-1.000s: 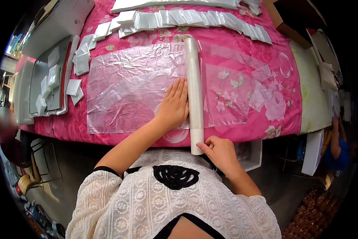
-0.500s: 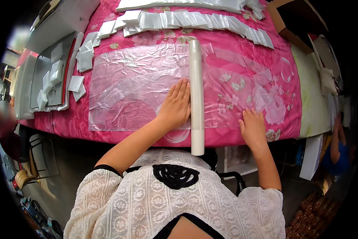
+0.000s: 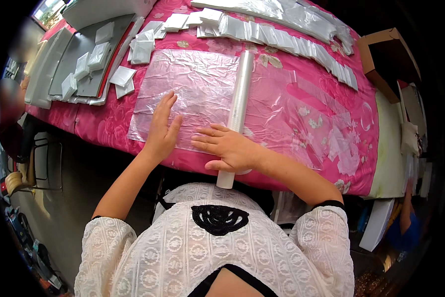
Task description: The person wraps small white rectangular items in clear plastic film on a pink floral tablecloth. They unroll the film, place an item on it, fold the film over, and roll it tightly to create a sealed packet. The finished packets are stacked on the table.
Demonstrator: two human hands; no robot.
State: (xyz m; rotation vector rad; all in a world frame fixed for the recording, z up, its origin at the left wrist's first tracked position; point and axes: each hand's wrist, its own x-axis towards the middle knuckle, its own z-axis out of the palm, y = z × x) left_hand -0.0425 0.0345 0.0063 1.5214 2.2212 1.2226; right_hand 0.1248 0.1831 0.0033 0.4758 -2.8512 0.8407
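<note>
Hands lie flat with fingers spread on a clear plastic sheet (image 3: 202,94) spread over the pink worktop (image 3: 103,123). Left hand (image 3: 162,129) presses it at 9 o'clock of the plastic roll (image 3: 237,111); right hand (image 3: 230,148) rests across the roll's near end.

Person wears a white lace top with a repeating round floral pattern, short sleeves ending above the elbows, each cuff edged with a narrow black band. A black embroidered motif sits at centre chest, and a black trim borders the neckline. Forearms, left hand (image 3: 160,129) and right hand (image 3: 231,149) are bare; no rings, watch or gloves visible on the fingers.
</note>
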